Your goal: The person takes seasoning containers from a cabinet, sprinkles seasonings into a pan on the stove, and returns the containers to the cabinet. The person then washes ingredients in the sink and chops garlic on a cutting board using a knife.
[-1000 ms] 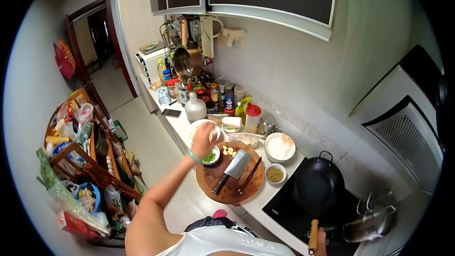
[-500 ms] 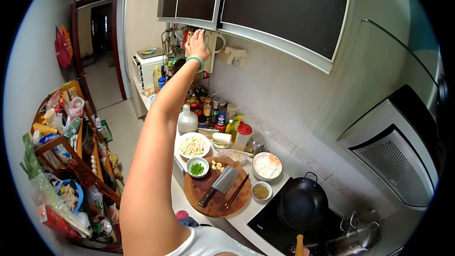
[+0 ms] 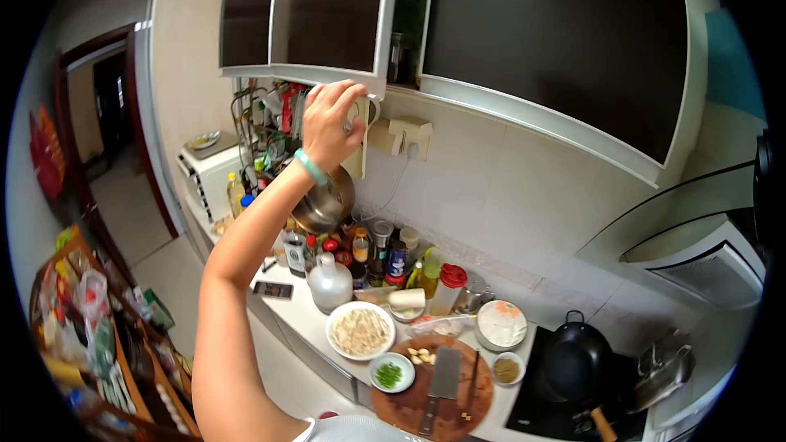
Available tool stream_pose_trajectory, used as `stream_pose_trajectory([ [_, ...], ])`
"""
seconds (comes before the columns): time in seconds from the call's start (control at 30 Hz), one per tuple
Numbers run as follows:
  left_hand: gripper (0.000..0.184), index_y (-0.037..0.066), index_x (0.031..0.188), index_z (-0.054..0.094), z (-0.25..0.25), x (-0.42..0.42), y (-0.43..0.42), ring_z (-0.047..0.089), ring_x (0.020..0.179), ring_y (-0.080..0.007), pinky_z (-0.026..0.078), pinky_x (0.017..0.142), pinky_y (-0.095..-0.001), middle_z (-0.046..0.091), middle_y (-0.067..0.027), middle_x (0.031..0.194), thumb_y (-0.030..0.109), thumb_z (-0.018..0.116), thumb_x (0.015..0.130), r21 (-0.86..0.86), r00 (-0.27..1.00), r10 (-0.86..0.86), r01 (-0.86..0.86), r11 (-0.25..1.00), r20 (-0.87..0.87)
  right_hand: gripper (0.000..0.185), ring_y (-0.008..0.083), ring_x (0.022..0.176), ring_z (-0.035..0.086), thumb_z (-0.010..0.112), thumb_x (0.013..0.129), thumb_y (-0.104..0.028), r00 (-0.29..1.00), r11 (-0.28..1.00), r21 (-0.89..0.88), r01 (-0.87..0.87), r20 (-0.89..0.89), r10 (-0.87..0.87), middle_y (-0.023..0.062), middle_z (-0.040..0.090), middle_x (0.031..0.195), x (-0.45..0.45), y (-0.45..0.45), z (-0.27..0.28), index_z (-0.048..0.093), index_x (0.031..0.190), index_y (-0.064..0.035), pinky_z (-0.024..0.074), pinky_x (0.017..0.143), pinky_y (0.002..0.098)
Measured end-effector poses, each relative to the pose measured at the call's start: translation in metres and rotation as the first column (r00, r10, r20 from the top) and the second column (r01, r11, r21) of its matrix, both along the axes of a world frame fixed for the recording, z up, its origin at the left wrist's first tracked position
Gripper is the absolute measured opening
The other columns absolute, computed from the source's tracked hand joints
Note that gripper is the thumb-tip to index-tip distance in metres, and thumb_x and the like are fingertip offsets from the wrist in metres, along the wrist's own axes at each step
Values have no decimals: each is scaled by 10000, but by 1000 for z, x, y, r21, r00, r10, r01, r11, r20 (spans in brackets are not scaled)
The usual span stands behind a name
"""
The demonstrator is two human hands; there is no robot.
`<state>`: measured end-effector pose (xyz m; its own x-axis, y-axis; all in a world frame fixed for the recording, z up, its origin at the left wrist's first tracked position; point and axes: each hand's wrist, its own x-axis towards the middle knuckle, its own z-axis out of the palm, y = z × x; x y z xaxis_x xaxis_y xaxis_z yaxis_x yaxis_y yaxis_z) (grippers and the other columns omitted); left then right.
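My left hand [image 3: 332,127], with a green bangle at the wrist, is raised to the lower edge of a dark-panelled wall cabinet door [image 3: 327,12]. Its fingers are curled at that edge. Beside this door a narrow dark gap shows part of the cabinet's inside, with a jar-like item in it. Below the hand hangs a metal pan [image 3: 325,203]. My right hand is out of view. The black wok [image 3: 576,362] sits on the cooktop, its wooden handle pointing toward me.
A round board [image 3: 389,403] holds a cleaver [image 3: 444,374], chopsticks and garlic. Around it are a plate of pale strips [image 3: 360,331], chopped greens [image 3: 388,374], a bowl of white food [image 3: 501,325] and brown powder [image 3: 506,370]. Bottles and jars line the wall; a range hood is right.
My left hand rose from above the plate to the cabinet's lower edge. A gap opened beside the door. My right hand left the view near the wok handle. The camera view shifted.
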<state>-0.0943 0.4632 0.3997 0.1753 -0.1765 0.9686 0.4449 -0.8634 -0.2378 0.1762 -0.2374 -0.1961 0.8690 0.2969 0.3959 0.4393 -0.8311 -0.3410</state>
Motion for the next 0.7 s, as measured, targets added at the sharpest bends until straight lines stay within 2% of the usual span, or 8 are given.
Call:
stream_pose_trajectory([
  [0.07,362,61,1019,602,-2,-36,3,562,993,-315,408,927,-426,602,-114,1050,48,614,657,33,996,-64,62,998,58,524,218,1099,609,664,800,-467,867,961,-258,-102,-496,-41,215,629,1165,-21,77,34,624,1203,-134,453,962,382],
  [0.1,350,51,1011,601,-6,-57,8,562,986,-318,414,910,-423,606,-123,1049,41,614,662,51,991,-103,99,994,80,348,184,861,624,660,822,-263,831,958,281,-64,-516,207,140,637,950,-30,126,61,624,1101,-58,484,750,327],
  [0.13,344,44,1002,603,-6,-76,12,562,984,-320,419,900,-412,608,-133,1041,14,613,660,75,980,-146,136,988,136,176,151,622,638,657,845,-59,815,668,744,1,-387,431,66,645,734,-51,195,130,624,1000,17,515,539,271],
  [0.23,382,22,1050,527,-20,-136,40,532,1013,-289,397,921,-383,564,-147,1054,-44,645,693,67,902,-347,342,937,257,258,118,832,596,664,851,-74,822,519,824,-229,-122,556,64,642,917,-131,351,350,623,1074,49,488,753,244],
  [0.3,447,51,1132,470,-31,-167,53,485,1015,-240,362,955,-367,523,-92,1002,-40,665,740,76,788,-425,440,895,446,304,212,923,647,672,812,-29,743,560,535,-632,215,634,142,654,1009,-162,416,451,621,1106,28,492,817,293],
  [0.43,487,63,1263,435,-31,-226,73,522,1102,-198,370,987,-326,555,-96,1196,-93,555,817,80,518,-554,679,729,652,408,307,1031,616,640,855,-81,421,403,178,-898,613,668,187,594,1150,-184,540,565,535,1236,18,490,880,366],
  [0.57,498,66,1295,451,-24,-271,106,504,1129,-204,373,986,-329,537,-90,1230,-74,512,821,142,357,-619,779,610,699,541,427,1122,502,591,853,-43,430,520,163,-839,783,449,324,493,1210,-164,671,630,371,1293,181,415,984,435],
  [0.7,470,52,1265,466,-28,-306,148,508,1107,-188,377,975,-329,535,-75,1215,-69,502,813,118,332,-582,791,601,742,775,451,1142,469,621,813,-78,693,783,239,-574,651,310,378,437,1213,-143,740,655,154,1360,210,404,1000,453],
])
